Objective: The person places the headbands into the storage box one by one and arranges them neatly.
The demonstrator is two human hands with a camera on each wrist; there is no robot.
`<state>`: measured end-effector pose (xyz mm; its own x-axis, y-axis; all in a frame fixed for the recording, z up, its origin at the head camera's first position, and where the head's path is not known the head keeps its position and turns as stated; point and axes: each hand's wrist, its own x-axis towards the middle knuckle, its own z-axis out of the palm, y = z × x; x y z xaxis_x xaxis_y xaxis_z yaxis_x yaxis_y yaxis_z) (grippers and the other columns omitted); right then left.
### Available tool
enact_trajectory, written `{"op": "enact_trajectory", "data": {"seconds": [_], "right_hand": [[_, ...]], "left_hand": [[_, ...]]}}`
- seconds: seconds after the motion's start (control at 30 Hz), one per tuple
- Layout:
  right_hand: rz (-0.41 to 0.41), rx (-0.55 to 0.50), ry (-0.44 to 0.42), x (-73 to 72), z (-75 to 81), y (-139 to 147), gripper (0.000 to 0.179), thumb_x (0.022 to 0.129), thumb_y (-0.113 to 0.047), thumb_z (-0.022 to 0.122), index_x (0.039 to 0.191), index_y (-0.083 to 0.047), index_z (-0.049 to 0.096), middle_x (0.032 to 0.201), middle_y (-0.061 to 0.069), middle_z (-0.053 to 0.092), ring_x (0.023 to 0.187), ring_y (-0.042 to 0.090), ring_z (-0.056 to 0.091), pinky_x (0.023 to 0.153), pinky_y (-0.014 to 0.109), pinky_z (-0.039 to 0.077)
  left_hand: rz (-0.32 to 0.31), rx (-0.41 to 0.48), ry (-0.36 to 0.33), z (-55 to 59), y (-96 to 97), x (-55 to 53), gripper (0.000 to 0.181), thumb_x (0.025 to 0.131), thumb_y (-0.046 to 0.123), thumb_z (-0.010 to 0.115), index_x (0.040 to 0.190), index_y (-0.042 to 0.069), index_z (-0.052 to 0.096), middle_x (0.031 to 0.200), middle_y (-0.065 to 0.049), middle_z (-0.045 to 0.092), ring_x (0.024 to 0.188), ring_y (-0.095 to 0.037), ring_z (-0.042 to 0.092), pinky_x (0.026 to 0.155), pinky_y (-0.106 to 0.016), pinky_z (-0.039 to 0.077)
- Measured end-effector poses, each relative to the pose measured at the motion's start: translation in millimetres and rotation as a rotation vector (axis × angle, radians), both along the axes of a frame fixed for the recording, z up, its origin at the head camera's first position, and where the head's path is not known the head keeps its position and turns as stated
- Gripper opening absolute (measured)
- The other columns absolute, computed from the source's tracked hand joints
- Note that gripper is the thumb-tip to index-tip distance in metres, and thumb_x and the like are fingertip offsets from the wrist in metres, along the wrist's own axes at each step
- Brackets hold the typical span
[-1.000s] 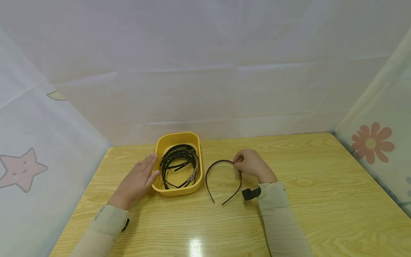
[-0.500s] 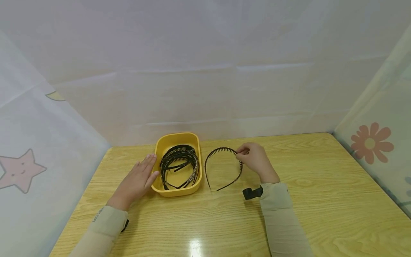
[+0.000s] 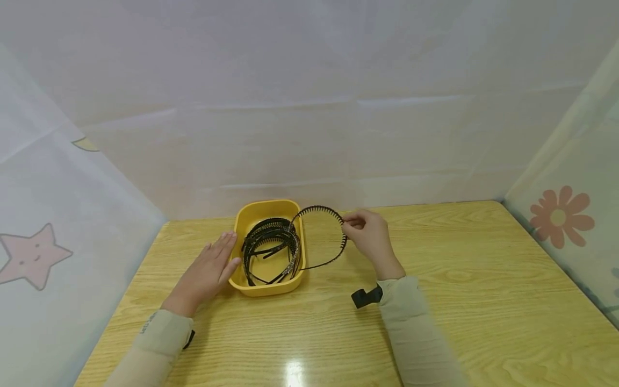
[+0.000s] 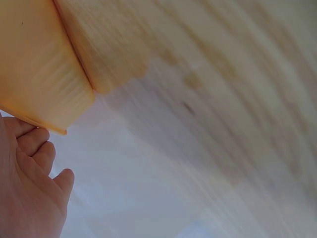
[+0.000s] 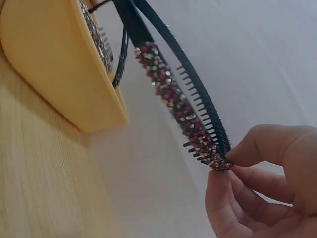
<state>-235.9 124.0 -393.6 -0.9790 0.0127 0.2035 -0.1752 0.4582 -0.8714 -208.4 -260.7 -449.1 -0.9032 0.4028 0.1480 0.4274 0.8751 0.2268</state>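
Observation:
Between thumb and fingers, my right hand (image 3: 369, 236) pinches a black toothed headband (image 3: 344, 244) at its curved side. Red and pale stones crust the outside of this headband (image 5: 173, 96) in the right wrist view. It is raised off the table, and its left part overlaps the right rim of a yellow bin (image 3: 268, 291) in the head view. Several black headbands (image 3: 271, 231) lie heaped inside the bin, some with glittering stones. My left hand (image 3: 205, 274) rests with extended fingers against the bin's left side; in the left wrist view the fingers touch its rim (image 4: 49, 130).
The wooden table (image 3: 464, 301) runs under everything, with a light reflection near its front. A pale cloth backdrop (image 3: 309, 107) rises behind the bin and at both sides, printed with a star (image 3: 36, 255) and a flower (image 3: 558, 215).
My right hand has lifted the headband off the table and carried it left, up to the bin's right rim. My left hand and the bin have stayed where they were.

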Motion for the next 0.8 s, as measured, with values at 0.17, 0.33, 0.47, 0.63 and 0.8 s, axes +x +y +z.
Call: {"op": "enact_trajectory", "data": {"seconds": [0.17, 0.33, 0.47, 0.63, 0.8], "right_hand": [[0.000, -0.040, 0.067, -1.9, -1.5, -20, 0.019, 0.091, -0.010, 0.067, 0.107, -0.007, 0.077, 0.096, 0.008, 0.072, 0.086, 0.022, 0.067, 0.075, 0.037, 0.060], [0.016, -0.052, 0.112, -3.3, -1.4, -40, 0.018, 0.092, -0.009, 0.067, 0.106, -0.006, 0.077, 0.095, 0.007, 0.072, 0.086, 0.022, 0.068, 0.074, 0.035, 0.060], [0.037, -0.043, 0.125, -5.2, -0.8, -54, 0.018, 0.092, -0.008, 0.068, 0.107, -0.005, 0.077, 0.094, 0.007, 0.072, 0.086, 0.022, 0.068, 0.073, 0.034, 0.060], [0.068, -0.023, 0.131, -9.8, -0.4, -70, 0.018, 0.092, -0.006, 0.066, 0.107, -0.005, 0.077, 0.093, 0.006, 0.072, 0.085, 0.022, 0.069, 0.072, 0.032, 0.060], [0.096, 0.020, 0.134, -12.2, -1.8, -84, 0.018, 0.092, -0.005, 0.066, 0.106, -0.005, 0.076, 0.091, 0.005, 0.071, 0.083, 0.020, 0.068, 0.071, 0.029, 0.060]], "left_hand": [[0.000, 0.000, 0.008, -1.2, 0.0, -0.3, 0.067, 0.111, 0.042, 0.035, 0.161, -0.001, 0.020, 0.166, -0.021, 0.019, 0.153, -0.039, 0.017, 0.123, -0.059, 0.016], [0.000, -0.007, 0.007, -1.5, 0.1, 0.1, 0.068, 0.111, 0.042, 0.034, 0.161, -0.001, 0.019, 0.166, -0.021, 0.019, 0.153, -0.039, 0.017, 0.124, -0.059, 0.015], [0.005, -0.015, -0.007, -1.5, -0.2, -0.4, 0.068, 0.111, 0.043, 0.033, 0.161, -0.001, 0.018, 0.167, -0.020, 0.017, 0.154, -0.038, 0.015, 0.124, -0.058, 0.014], [0.008, -0.015, 0.002, -3.0, -0.7, -2.0, 0.068, 0.111, 0.043, 0.033, 0.161, 0.000, 0.018, 0.167, -0.020, 0.017, 0.154, -0.037, 0.015, 0.124, -0.059, 0.015], [0.003, -0.003, 0.030, -2.8, -0.8, -1.0, 0.067, 0.111, 0.041, 0.036, 0.160, -0.002, 0.021, 0.166, -0.021, 0.020, 0.153, -0.038, 0.018, 0.123, -0.059, 0.016]]}}
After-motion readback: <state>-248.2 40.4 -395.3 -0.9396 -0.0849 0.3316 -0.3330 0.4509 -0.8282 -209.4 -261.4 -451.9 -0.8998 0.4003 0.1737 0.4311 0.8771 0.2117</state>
